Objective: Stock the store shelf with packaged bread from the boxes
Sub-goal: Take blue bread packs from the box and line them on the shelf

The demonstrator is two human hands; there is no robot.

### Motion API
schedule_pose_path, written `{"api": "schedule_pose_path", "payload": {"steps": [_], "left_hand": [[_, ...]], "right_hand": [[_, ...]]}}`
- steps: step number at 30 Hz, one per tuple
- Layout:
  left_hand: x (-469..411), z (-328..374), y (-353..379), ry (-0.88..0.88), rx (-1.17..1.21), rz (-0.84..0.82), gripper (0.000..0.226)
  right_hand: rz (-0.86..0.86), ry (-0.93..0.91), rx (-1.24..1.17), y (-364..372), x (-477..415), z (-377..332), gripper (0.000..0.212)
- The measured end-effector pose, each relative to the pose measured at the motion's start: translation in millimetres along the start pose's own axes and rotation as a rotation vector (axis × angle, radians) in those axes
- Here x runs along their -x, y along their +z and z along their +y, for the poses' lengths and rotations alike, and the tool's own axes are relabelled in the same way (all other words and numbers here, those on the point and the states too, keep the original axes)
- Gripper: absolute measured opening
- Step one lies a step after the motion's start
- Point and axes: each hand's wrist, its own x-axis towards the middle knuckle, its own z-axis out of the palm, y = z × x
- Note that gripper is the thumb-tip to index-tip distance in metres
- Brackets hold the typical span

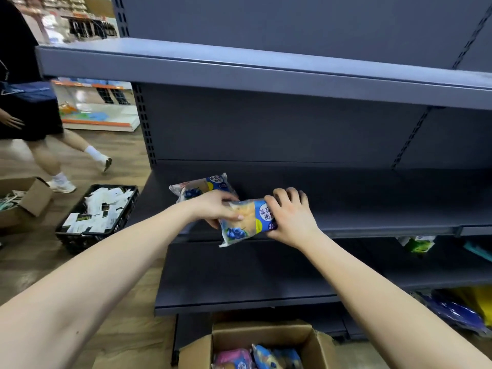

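The bread packet [246, 222] is held at the front lip of the shelf [372, 209], pinched at its nine o'clock end by the left hand [215, 206] and clasped at three o'clock by the right hand [290, 217]. A second packet [202, 186] lies at eleven o'clock. Released this far forward, it could be tipped off the edge, or the neighbour knocked askew.

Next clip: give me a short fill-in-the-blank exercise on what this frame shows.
1. The left hand and right hand together hold one bread packet printed with ____.
2. A second packet lies on the shelf, to the held one's ____.
3. Spare packets wait in the open ____ box below.
4. The black crate stands on the wooden ____.
Missing words: blueberries; left; cardboard; floor.
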Motion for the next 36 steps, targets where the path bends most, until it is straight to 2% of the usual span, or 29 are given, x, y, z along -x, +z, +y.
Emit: {"api": "schedule_pose_path", "payload": {"steps": [4, 9, 13, 16, 19, 22, 26, 28, 32, 36], "left_hand": [[8.0, -15.7, -2.2, 0.021, 0.101, 0.088, 0.053], [22.4, -38.5, 0.0, 0.042, 0.092, 0.151, 0.037], [32.1, -48.3, -13.4, 0.115, -0.021, 0.429, 0.027], [35.1, -54.9, -30.3, 0.148, 0.012, 0.666, 0.022], [33.4, -64.0, -45.2, 0.103, -0.015, 0.785, 0.027], [26.5, -74.2, -53.3, 0.077, -0.155, 0.768, 0.035], [16.2, -75.9, -48.3, 0.124, -0.308, 0.657, 0.041], [8.9, -72.2, -44.1, 0.133, -0.353, 0.599, 0.051], [-12.6, -64.7, -39.9, 0.166, -0.547, 0.548, 0.049], [-31.8, -62.4, -42.5, 0.157, -0.736, 0.507, 0.065]], "right_hand": [[-0.007, -0.107, -0.001, 4.8, -7.4, -8.8, 0.094], [0.039, -0.275, -0.059, 20.5, -10.7, -33.8, 0.096], [0.071, -0.252, -0.107, 27.3, -22.8, -45.4, 0.089], [0.125, -0.272, -0.112, 29.1, -34.0, -51.0, 0.084], [0.177, -0.237, -0.107, 28.0, -44.3, -48.5, 0.088], [0.175, -0.115, -0.074, 24.4, -53.6, -39.2, 0.086], [0.099, 0.005, -0.016, 30.3, -52.9, -22.4, 0.082], [0.073, 0.005, 0.005, 38.6, -45.7, -15.9, 0.079], [0.095, 0.012, 0.024, 46.5, -34.4, -10.4, 0.077], [0.130, 0.018, 0.026, 47.9, -33.6, -11.8, 0.076]]}}
